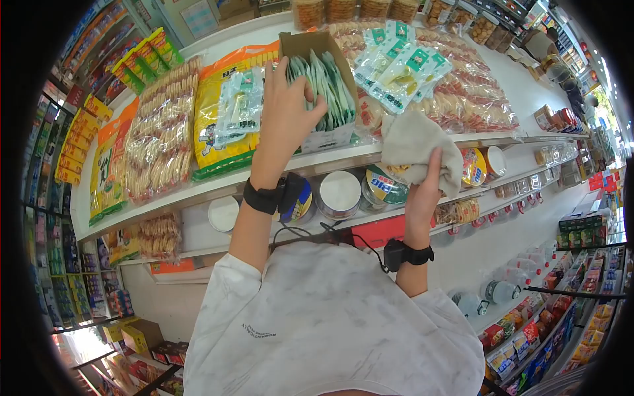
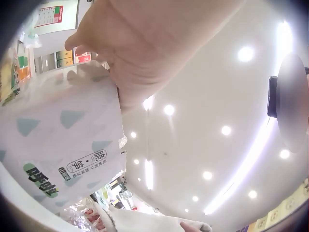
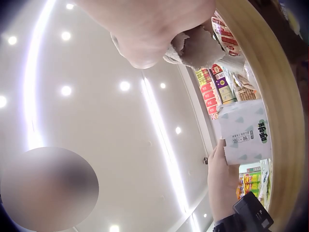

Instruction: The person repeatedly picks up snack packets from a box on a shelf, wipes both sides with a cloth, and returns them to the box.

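Observation:
An opened cardboard box (image 1: 330, 140) stands upright on the display shelf, packed with green-and-white snack sachets (image 1: 323, 82). My left hand (image 1: 288, 119) is over its left side, fingers reaching along that edge and thumb spread above the sachets. In the left wrist view the box's printed white side (image 2: 63, 140) shows beside the hand, its fingertips mostly hidden. My right hand (image 1: 424, 204) grips a bunched grey cloth (image 1: 422, 148) at the shelf's front edge, thumb on top. The right wrist view shows part of that cloth (image 3: 198, 48) under the hand. Loose sachets (image 1: 403, 69) lie right of the box.
Bags of round crackers (image 1: 162, 132) and a yellow package (image 1: 221, 112) lie left of the box, with more sachets (image 1: 239, 105) on top. Cracker packs (image 1: 475, 99) cover the shelf at right. Tubs (image 1: 340, 191) line the lower shelf. Jars (image 1: 389, 10) stand behind.

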The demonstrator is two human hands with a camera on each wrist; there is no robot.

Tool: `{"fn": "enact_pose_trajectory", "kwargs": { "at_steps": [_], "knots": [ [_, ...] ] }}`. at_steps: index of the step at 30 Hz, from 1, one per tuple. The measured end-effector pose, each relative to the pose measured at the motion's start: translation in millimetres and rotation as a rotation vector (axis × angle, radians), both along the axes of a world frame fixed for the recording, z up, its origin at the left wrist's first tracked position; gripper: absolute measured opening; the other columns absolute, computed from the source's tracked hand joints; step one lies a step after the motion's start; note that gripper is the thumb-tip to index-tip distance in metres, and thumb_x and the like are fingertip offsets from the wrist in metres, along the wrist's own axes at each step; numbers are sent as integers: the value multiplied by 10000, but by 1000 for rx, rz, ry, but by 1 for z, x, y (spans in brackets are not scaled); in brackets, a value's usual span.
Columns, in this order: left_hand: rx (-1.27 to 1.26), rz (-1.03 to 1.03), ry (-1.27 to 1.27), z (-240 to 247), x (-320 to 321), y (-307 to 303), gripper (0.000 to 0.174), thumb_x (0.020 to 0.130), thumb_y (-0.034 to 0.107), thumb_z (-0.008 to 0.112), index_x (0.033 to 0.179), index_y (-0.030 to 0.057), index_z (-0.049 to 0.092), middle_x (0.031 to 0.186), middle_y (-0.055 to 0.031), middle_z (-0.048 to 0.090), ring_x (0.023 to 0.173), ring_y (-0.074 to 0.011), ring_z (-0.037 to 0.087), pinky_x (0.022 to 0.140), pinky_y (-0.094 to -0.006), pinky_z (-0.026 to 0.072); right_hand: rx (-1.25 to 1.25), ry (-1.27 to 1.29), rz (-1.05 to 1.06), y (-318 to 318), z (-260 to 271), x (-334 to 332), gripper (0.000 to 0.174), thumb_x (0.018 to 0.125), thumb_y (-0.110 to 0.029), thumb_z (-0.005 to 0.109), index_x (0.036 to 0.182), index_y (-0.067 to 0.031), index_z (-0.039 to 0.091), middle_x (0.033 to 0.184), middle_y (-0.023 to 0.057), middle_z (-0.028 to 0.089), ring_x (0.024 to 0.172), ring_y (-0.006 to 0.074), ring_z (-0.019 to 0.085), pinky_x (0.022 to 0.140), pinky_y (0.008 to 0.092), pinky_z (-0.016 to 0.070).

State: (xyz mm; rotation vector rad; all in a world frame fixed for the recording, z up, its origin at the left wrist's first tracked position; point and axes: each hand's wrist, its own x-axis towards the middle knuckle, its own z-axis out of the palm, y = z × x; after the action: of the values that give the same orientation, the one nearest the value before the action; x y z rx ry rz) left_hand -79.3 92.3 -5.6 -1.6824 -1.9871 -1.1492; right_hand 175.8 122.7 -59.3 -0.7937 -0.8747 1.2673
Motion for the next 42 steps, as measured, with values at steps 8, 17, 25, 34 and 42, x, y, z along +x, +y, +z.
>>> {"fn": "enact_pose_trajectory", "kwargs": {
  "at_steps": [8, 17, 25, 34, 42],
  "knots": [
    [-99, 35, 31, -6, -4, 14, 260, 764, 180, 682, 806, 5, 495, 1322, -312, 461, 1311, -502, 367, 1100, -507, 324, -24, 26, 12, 1, -1, 2, 465, 979, -263, 619, 1364, -50, 468, 1341, 69, 540, 1227, 167, 530, 1021, 343, 438],
    [5, -64, 26, -7, -2, 6, 178, 823, 175, 644, 805, 9, 581, 1334, -286, 484, 1288, -488, 398, 1088, -531, 324, -24, 46, 37, -3, -2, -2, 425, 986, -235, 611, 1346, -48, 484, 1334, 67, 543, 1216, 162, 535, 1017, 330, 436],
    [-2, -62, -14, -16, -6, 11, 167, 848, 179, 628, 848, 12, 631, 1362, -219, 498, 1310, -468, 379, 1093, -515, 312, -8, -6, -3, -5, 3, -6, 406, 995, -255, 593, 1317, -22, 510, 1310, 67, 555, 1182, 148, 535, 999, 309, 432],
    [151, -371, -649, -18, -14, 10, 184, 915, 220, 633, 933, 38, 628, 1464, -201, 419, 1426, -460, 241, 1159, -492, 214, -6, -13, 3, -5, -1, -6, 393, 986, -223, 610, 1321, -47, 502, 1319, 68, 552, 1202, 160, 543, 1002, 332, 453],
    [351, -264, -534, 8, 4, -23, 148, 986, 158, 551, 989, 16, 595, 1390, -175, 496, 1225, -246, 491, 1008, -344, 391, 6, -27, -8, -5, -4, 0, 421, 991, -243, 601, 1341, -36, 493, 1318, 74, 560, 1196, 165, 552, 1001, 343, 458]
  ]
}}
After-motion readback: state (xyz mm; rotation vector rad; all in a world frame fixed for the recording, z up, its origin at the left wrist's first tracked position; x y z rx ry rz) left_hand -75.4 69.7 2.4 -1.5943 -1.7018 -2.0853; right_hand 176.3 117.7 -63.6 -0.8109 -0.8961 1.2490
